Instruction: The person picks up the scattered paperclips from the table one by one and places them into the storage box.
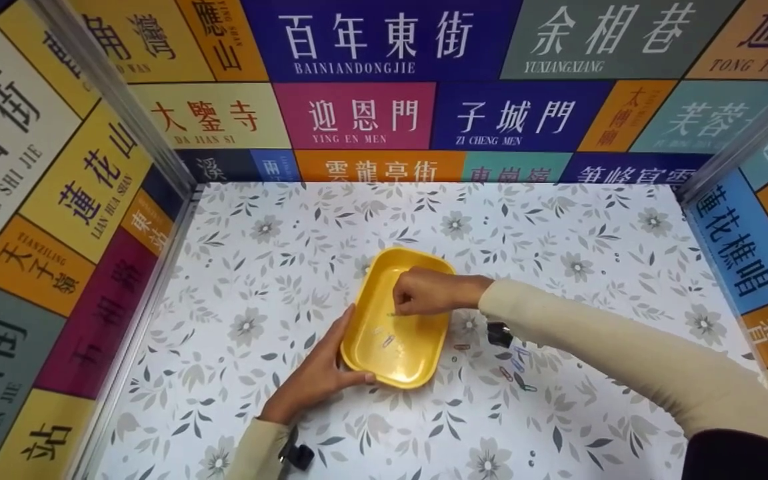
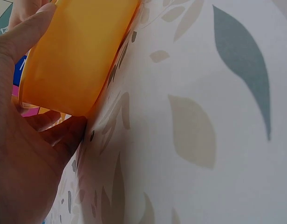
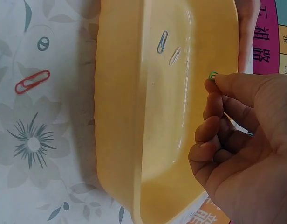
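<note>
A yellow plastic tray [image 1: 417, 357] lies on the patterned tabletop. My left hand [image 1: 321, 367] grips its left side, the thumb over the near corner; in the left wrist view, fingers tuck in low against the tray wall. Over the tray's interior, my right hand [image 1: 426, 292] pinches a small green paper clip [image 3: 213, 75] between thumb and forefinger, the other fingers curled in. Most of that clip is hidden by the fingertips. On the tray floor lie a blue paper clip [image 3: 162, 42] and a whitish paper clip [image 3: 175, 56].
Right of the tray, under the right forearm, several loose paper clips lie on the table: a red paper clip [image 1: 462, 347], a blue paper clip [image 1: 517, 365] and a green paper clip [image 1: 527, 387] among them. Panels with colourful street-name signs [image 1: 364, 117] enclose the table.
</note>
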`<state>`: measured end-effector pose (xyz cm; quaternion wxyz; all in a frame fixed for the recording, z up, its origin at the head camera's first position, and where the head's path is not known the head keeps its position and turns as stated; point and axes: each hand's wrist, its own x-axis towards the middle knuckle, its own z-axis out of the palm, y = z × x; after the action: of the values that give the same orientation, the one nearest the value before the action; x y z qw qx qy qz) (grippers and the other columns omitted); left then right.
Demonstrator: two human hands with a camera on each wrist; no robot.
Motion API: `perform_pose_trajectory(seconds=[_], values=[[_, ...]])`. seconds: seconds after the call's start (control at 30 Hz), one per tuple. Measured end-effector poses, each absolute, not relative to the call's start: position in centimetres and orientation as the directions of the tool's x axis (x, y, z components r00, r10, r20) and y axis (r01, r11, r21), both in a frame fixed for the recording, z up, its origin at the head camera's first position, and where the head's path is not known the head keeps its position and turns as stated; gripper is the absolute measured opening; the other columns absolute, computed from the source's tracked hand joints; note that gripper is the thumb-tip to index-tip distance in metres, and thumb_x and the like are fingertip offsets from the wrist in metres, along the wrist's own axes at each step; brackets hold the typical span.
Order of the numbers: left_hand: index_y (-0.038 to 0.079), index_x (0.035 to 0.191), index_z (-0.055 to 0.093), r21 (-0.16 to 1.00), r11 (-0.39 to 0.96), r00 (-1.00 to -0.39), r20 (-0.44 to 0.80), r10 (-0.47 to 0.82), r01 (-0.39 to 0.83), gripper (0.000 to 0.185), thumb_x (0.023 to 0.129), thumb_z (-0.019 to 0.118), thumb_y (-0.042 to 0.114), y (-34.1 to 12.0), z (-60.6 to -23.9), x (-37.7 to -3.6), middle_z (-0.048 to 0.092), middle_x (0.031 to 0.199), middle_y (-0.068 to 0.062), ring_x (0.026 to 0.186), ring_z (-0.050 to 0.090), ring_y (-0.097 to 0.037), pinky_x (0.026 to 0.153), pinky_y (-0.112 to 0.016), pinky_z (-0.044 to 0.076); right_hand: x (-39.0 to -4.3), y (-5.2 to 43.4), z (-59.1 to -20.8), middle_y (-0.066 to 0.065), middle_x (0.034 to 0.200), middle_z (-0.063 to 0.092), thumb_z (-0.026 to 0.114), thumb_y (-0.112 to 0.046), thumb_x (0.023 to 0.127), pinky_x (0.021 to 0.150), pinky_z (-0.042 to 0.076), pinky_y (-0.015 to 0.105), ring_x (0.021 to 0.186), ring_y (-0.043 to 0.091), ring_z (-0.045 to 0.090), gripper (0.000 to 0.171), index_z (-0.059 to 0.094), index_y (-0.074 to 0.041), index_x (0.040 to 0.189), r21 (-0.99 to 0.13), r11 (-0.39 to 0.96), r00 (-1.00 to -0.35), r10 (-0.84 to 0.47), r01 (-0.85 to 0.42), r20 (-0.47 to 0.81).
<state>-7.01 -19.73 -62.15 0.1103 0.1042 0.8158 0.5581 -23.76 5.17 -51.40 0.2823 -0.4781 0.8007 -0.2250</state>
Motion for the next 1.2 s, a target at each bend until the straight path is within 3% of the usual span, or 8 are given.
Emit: perform_pose_trajectory(seconds=[0.27, 0.67, 0.8, 1.0, 1.2], values=[[0.036, 0.179, 0.009, 0.934, 0.356, -0.955, -0.068, 0.290, 0.041, 0.131, 0.083, 0.097, 0.048, -19.8, -62.1, -7.0, 0.018, 0.183, 0.005, 0.167, 0.020, -0.023, 0.135, -0.054, 0.014, -24.5, 4.5, -51.8, -0.008, 0.063, 0.054, 0.075, -0.010, 0.104, 0.061, 0.039, 0.023, 0.058, 0.007, 0.048, 0.024, 0.076, -0.004, 0.080, -0.626, 0.465, -0.364, -0.884, -0.626, -0.293], [0.028, 0.180, 0.010, 0.933, 0.356, -0.953, -0.059, 0.298, 0.054, 0.132, 0.083, 0.097, 0.049, -19.9, -62.3, -7.1, 0.018, 0.183, 0.005, 0.167, 0.021, -0.022, 0.135, -0.053, 0.015, -25.1, 3.2, -53.1, -0.010, 0.056, 0.049, 0.072, -0.004, 0.099, 0.054, 0.033, 0.022, 0.050, 0.006, 0.041, 0.028, 0.071, -0.003, 0.071, -0.616, 0.453, -0.323, -0.892, -0.645, -0.317], [0.033, 0.179, 0.010, 0.935, 0.351, -0.955, -0.060, 0.291, 0.048, 0.131, 0.083, 0.097, 0.048, -19.9, -62.2, -7.0, 0.018, 0.183, 0.006, 0.167, 0.021, -0.021, 0.134, -0.051, 0.015, -25.2, 2.8, -53.4, -0.008, 0.056, 0.047, 0.073, -0.006, 0.101, 0.052, 0.033, 0.023, 0.049, 0.007, 0.042, 0.031, 0.069, -0.006, 0.070, -0.619, 0.463, -0.326, -0.887, -0.635, -0.328], [0.032, 0.179, 0.009, 0.931, 0.362, -0.954, -0.069, 0.292, 0.043, 0.132, 0.083, 0.097, 0.050, -19.9, -62.1, -6.9, 0.017, 0.183, 0.005, 0.167, 0.020, -0.023, 0.135, -0.052, 0.015, -25.4, 2.8, -53.5, -0.006, 0.059, 0.051, 0.073, -0.007, 0.103, 0.053, 0.036, 0.024, 0.052, 0.009, 0.045, 0.021, 0.078, 0.002, 0.084, -0.611, 0.500, -0.354, -0.866, -0.614, -0.353], [0.031, 0.180, 0.008, 0.934, 0.357, -0.953, -0.085, 0.291, 0.025, 0.133, 0.082, 0.096, 0.053, -19.9, -62.0, -6.9, 0.016, 0.183, 0.007, 0.167, 0.020, -0.021, 0.135, -0.051, 0.015, -25.5, 3.8, -53.4, -0.004, 0.067, 0.062, 0.073, -0.009, 0.104, 0.059, 0.041, 0.024, 0.057, 0.010, 0.052, 0.017, 0.082, 0.001, 0.094, -0.614, 0.516, -0.403, -0.855, -0.598, -0.326]])
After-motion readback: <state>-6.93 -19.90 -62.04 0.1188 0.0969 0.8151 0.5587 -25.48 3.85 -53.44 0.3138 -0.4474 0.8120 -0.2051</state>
